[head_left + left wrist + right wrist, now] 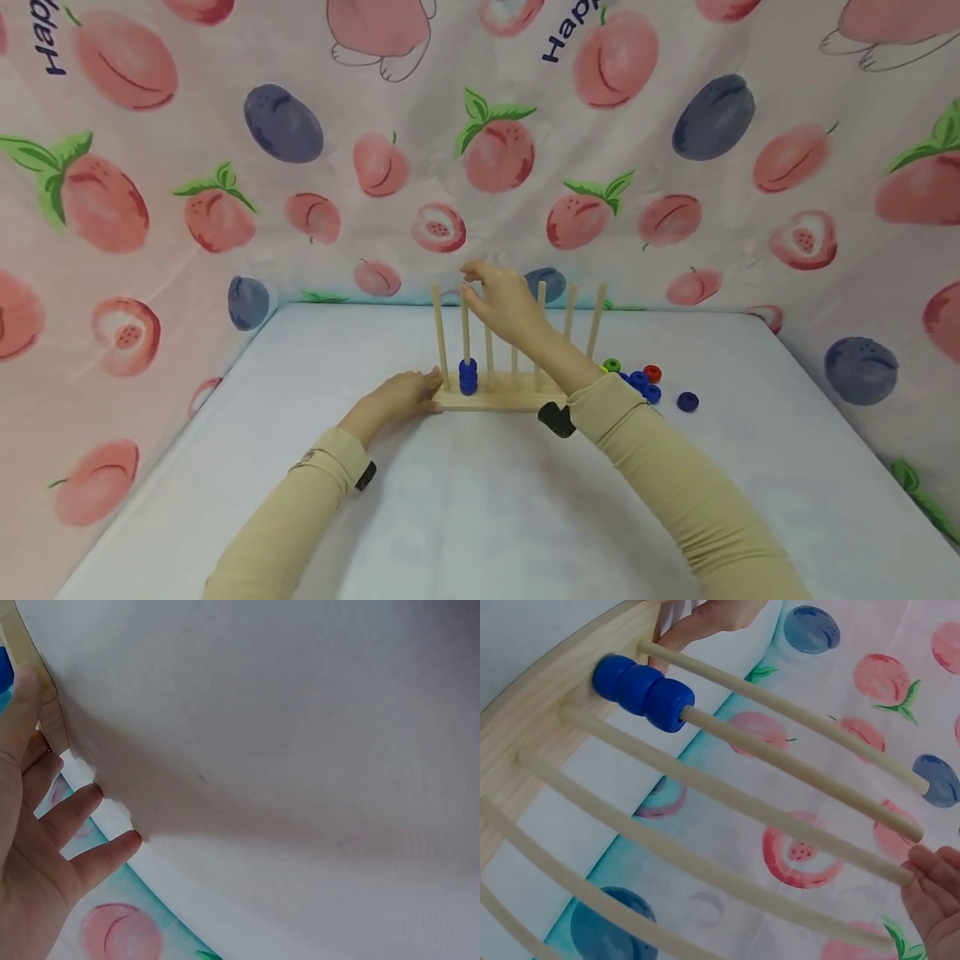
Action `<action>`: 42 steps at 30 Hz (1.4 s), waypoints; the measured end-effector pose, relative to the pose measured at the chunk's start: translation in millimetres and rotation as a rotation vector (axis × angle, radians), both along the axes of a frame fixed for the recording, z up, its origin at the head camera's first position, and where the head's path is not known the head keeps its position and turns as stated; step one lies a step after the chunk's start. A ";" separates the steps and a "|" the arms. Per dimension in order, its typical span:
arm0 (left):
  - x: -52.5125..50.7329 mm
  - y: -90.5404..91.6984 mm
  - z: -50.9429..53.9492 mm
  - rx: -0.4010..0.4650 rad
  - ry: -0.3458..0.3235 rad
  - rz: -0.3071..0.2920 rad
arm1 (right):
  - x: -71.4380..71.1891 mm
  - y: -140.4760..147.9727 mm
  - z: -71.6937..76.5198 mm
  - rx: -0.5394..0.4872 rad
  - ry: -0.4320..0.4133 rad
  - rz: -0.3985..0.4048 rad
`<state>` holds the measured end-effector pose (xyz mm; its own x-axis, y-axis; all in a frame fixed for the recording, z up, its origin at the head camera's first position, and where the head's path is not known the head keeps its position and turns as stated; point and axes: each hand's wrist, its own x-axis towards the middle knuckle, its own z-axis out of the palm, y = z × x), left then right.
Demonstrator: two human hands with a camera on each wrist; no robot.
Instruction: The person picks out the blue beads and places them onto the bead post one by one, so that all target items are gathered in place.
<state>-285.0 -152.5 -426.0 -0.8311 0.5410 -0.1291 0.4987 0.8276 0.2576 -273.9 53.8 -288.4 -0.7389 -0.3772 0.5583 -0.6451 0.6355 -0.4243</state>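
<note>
A wooden peg rack (480, 403) with several upright pegs stands on the white table. My left hand (401, 395) holds its left end; in the left wrist view the thumb (27, 690) lies on the base's front and other fingers spread past the end. Three blue beads (643, 693) sit stacked at the bottom of the second peg from the left. My right hand (512, 310) is raised at the tops of the pegs near that second peg, thumb and forefinger apart, with no bead visible in it. In the right wrist view its fingertips (922, 870) are beside the peg tips.
Loose beads lie right of the rack, partly behind the right forearm: a green bead (612, 365), a red bead (652, 373), several blue ones and a dark blue bead (687, 402) farther right. A fruit-patterned cloth (450, 125) hangs behind the table.
</note>
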 end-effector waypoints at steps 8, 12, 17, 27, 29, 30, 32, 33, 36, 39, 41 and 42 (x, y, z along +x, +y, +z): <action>2.0 -5.1 -10.7 -0.008 -0.025 0.027 | 1.5 8.6 -8.9 0.021 0.100 0.033; 1.5 -1.7 -12.0 0.021 -0.010 0.022 | 1.5 14.4 -10.7 0.010 0.161 -0.006; -0.1 1.6 -11.0 0.014 -0.011 0.024 | 4.0 20.5 -12.6 -0.005 0.189 0.009; -2.2 0.4 -6.0 0.016 -0.010 0.012 | 16.9 37.9 -21.4 -0.058 0.151 0.054; -2.0 0.7 -4.8 0.028 -0.024 0.021 | 19.8 42.2 -22.9 -0.061 0.123 0.062; -1.8 0.7 -4.6 0.030 -0.028 0.022 | 21.4 44.6 -23.7 -0.063 0.106 0.066; -1.7 1.3 -4.3 0.034 -0.034 0.021 | 24.3 49.7 -25.2 -0.068 0.073 0.073; -1.6 1.8 -4.2 0.037 -0.038 0.023 | 25.7 52.6 -26.0 -0.071 0.059 0.076; -1.7 2.4 -4.4 0.037 -0.034 0.016 | 29.9 62.8 -28.0 -0.084 0.009 0.082; -2.2 2.4 -4.4 0.030 -0.021 0.003 | 33.3 73.0 -30.5 -0.086 -0.017 0.066; -2.9 2.1 -4.1 0.022 -0.009 -0.004 | 35.7 78.6 -31.4 -0.085 -0.015 0.044; -3.3 1.8 -3.7 0.015 -0.001 -0.008 | 36.9 81.1 -31.6 -0.085 -0.009 0.033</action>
